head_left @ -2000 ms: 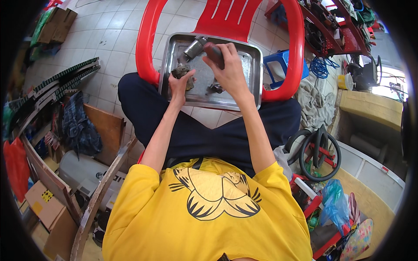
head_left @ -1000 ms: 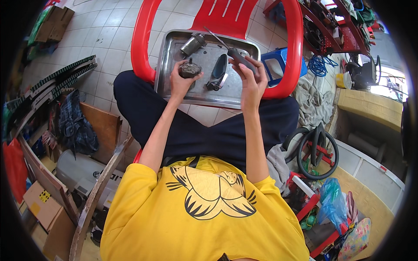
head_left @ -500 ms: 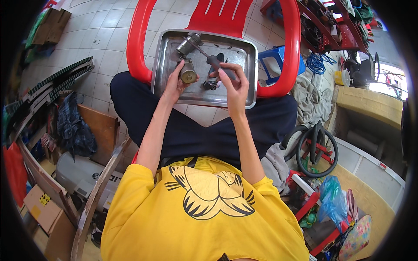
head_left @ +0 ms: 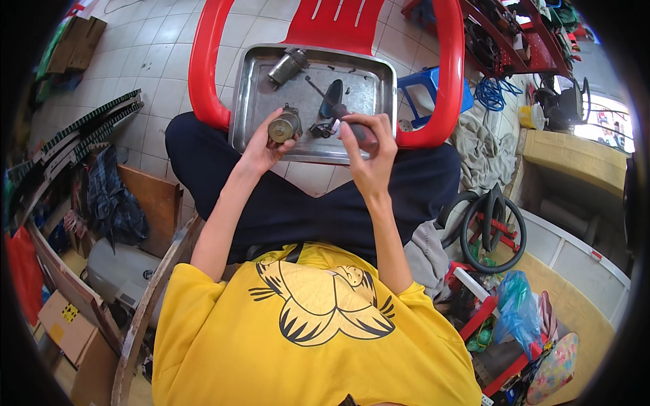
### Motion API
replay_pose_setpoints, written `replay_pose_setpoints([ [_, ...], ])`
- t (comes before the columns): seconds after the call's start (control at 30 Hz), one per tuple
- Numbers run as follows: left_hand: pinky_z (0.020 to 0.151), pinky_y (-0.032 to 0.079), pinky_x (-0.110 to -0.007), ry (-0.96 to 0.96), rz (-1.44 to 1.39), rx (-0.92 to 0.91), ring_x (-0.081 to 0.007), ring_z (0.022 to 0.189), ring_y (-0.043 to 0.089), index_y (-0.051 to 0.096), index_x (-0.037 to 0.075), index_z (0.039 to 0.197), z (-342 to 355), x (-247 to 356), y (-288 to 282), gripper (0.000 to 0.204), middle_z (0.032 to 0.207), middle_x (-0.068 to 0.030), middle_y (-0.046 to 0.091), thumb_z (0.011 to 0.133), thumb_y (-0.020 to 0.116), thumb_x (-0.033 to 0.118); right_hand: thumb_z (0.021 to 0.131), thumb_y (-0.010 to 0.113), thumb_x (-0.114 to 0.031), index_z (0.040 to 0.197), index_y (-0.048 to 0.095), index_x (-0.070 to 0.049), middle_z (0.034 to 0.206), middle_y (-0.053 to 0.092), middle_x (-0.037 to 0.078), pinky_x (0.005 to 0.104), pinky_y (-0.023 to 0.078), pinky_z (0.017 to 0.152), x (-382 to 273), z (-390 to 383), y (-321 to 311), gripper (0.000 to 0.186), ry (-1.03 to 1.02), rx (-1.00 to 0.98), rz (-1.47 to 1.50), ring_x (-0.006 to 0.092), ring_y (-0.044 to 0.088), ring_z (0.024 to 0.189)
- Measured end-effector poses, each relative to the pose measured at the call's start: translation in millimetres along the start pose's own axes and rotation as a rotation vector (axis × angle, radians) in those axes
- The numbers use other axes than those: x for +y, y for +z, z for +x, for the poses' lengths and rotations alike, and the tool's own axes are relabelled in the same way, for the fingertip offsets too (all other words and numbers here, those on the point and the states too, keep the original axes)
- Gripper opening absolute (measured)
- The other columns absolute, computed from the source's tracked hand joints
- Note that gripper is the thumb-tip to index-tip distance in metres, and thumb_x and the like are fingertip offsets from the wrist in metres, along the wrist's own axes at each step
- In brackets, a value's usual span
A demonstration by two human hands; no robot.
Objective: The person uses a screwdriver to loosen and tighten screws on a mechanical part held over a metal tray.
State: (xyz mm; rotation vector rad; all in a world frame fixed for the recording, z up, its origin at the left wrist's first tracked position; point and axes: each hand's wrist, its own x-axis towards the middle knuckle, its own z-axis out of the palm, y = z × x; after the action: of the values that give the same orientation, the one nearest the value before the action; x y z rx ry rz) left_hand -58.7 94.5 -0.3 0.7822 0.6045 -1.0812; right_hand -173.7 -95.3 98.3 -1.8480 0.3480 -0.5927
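My left hand (head_left: 261, 150) is closed around a metal cylinder that looks like a small motor (head_left: 285, 126), its round end tilted up towards me. Between the fingers and thumb of my right hand (head_left: 374, 159) is a screwdriver (head_left: 360, 137) with a dark handle. Its shaft points up and left over the tray, apart from the motor. Both hands are above the near part of a shallow metal tray (head_left: 237, 101). In the tray lie a second metal cylinder (head_left: 289, 66), a dark elongated part (head_left: 331, 96) and a small black piece (head_left: 321, 130), partly hidden by the screwdriver.
Several small screws or bits lie in the tray, which rests on a red plastic chair (head_left: 208, 88). Right of the chair stands a blue stool (head_left: 433, 88), with a coiled blue cable (head_left: 497, 93) beyond it. Black rubber tubes (head_left: 493, 233) lie at the right.
My left hand has turned the motor so its end faces me more. The screwdriver has moved slightly right and nearer, and its tip has left the second cylinder's edge in view.
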Motion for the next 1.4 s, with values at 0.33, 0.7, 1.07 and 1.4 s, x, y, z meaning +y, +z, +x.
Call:
replay_pose_setpoints([
  [0.33,0.046,0.038,-0.024,-0.027,0.231,-0.133,-0.0144,0.053,0.053,0.059,0.004,0.111,-20,19,-21,0.032,0.086,-0.0155,0.064,0.100,0.064,0.033,0.089,0.077,-0.010,0.101,0.074,-0.005,0.093,0.060,0.008,0.0308,0.048,0.073,23,-23,25,0.014,0.158,-0.093,0.095,0.0207,0.061,0.081],
  [0.7,0.050,0.043,-0.023,0.197,0.761,0.096,-0.0133,0.062,0.061,0.046,-0.004,0.124,-30,16,-23,0.050,0.092,-0.0156,0.070,0.094,0.075,0.024,0.089,0.076,-0.011,0.102,0.073,-0.005,0.094,0.062,0.010,0.0322,0.048,0.072,23,-30,26,0.014,0.167,-0.116,0.091,0.0229,0.063,0.082],
  [1.07,0.076,0.051,-0.057,0.655,1.481,0.513,-0.0527,0.083,0.067,0.050,-0.007,0.125,-40,18,9,0.071,0.079,-0.0338,0.066,0.098,0.059,0.058,0.088,0.077,-0.005,0.108,0.064,-0.001,0.097,0.064,0.014,0.0329,0.052,0.082,3,-31,1,0.024,0.029,0.044,0.070,0.0283,0.068,0.092],
  [1.4,0.078,0.048,-0.061,0.697,1.561,0.693,-0.0547,0.091,0.065,0.051,0.000,0.127,-42,5,25,0.069,0.082,-0.0333,0.067,0.104,0.040,0.063,0.081,0.082,-0.006,0.109,0.065,-0.004,0.100,0.066,0.015,0.0370,0.056,0.078,-29,-44,-18,0.032,-0.138,-0.049,-0.113,0.0310,0.070,0.093],
])
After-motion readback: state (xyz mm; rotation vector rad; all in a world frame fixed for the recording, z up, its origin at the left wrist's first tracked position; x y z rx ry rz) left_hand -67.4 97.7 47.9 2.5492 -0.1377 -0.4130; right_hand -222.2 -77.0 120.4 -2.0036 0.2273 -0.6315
